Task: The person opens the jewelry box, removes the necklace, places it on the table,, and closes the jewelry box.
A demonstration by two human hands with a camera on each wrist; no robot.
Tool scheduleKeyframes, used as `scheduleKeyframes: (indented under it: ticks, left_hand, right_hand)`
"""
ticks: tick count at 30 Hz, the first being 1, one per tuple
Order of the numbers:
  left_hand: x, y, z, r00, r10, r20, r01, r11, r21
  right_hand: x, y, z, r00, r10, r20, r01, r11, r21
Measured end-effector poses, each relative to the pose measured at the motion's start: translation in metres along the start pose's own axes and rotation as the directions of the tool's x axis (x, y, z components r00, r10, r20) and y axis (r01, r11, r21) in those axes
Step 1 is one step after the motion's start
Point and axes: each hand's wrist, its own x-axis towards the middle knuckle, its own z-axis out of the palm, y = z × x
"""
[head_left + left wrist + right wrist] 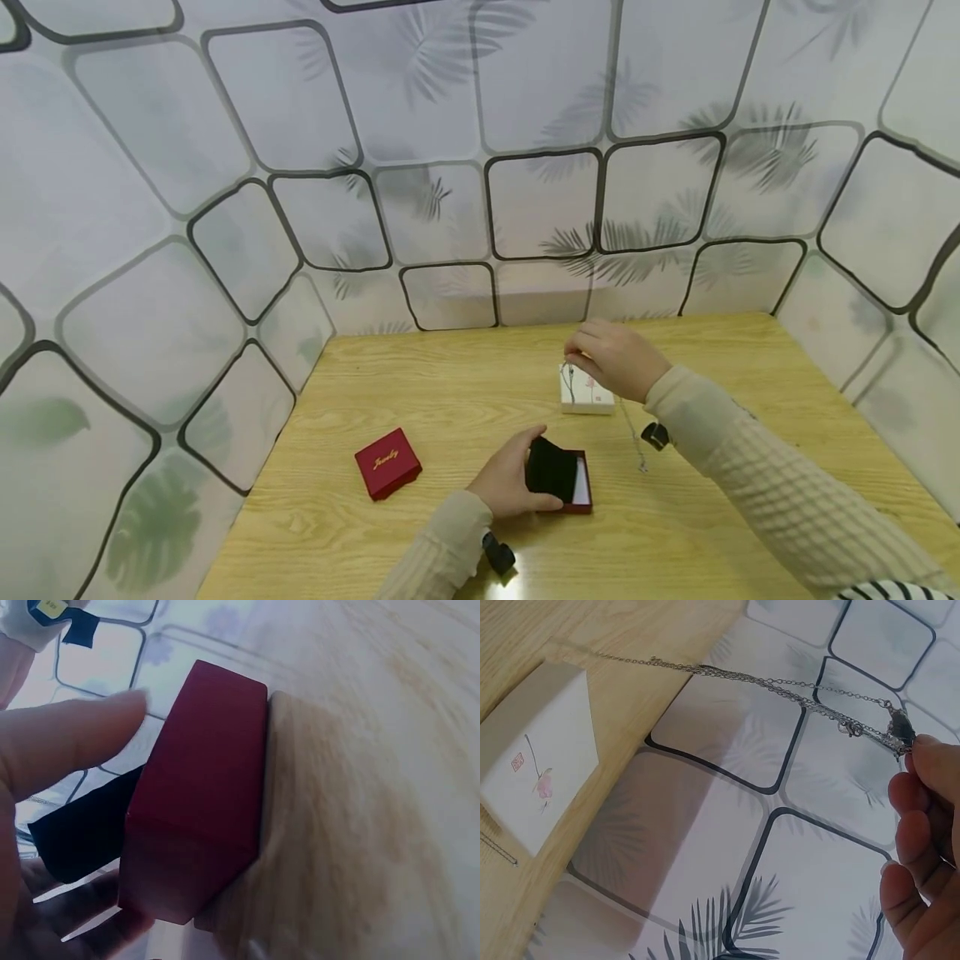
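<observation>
My right hand (618,358) pinches a silver necklace (780,686) between thumb and fingertips, with a dark piece, perhaps its pendant, at the fingers. The chain hangs in the air near a white box (587,394) printed with a pink flower. My left hand (513,477) holds a black jewelry-box pad (551,469) between its thumb and fingers. The pad stands tilted up out of an open red box base (582,492), whose white inside shows at the right. In the left wrist view, the red box (202,757) sits on the table beside the thumb, the black pad sticking out.
A red lid (387,463) with gold "Jewelry" lettering lies on the wooden table (315,517) at the left. Another thin chain (633,433) lies stretched out right of the red box base. A patterned curtain (435,208) encloses the table's back and sides.
</observation>
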Motion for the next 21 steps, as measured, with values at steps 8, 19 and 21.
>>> scheduleKeyframes:
  ticks: [8,19,21]
  left_hand:
    - [-0.0008,-0.0023,0.0013,0.999,-0.020,0.042,0.018,0.999,0.047]
    - [-0.0050,0.0018,-0.0031,0.998,-0.035,0.052,0.032,0.998,0.056]
    - [-0.0062,0.0022,-0.0036,0.998,-0.038,0.054,0.035,0.998,0.058]
  right_hand:
    - [0.0007,-0.0026,0.0050,0.999,0.023,0.030,-0.025,0.997,0.071]
    - [0.0045,-0.0076,0.0086,0.998,0.057,0.041,-0.062,0.988,0.139]
    - [0.0052,-0.0078,0.0097,0.997,0.065,0.051,-0.072,0.986,0.151]
